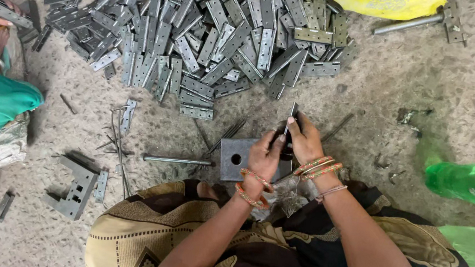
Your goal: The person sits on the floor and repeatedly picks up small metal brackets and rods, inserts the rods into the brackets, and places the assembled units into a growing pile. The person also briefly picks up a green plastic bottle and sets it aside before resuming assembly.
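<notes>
Hinge leaf (292,117) stands upright, long axis vertical, pinched by the right hand (304,140) just above the holed steel block (237,157), left hand (265,154) curled right beside it, touching.

A heap of hinges (202,26) blocks the floor ahead, a metal block (234,157) sits below the hands, and bare floor (426,72) lies open rightward.

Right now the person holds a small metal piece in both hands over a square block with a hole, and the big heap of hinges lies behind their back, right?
Not quite. In the head view the heap of hinges lies on the floor in front of the person, beyond the hands. The left hand and right hand do hold a small metal piece over the square block.
</notes>
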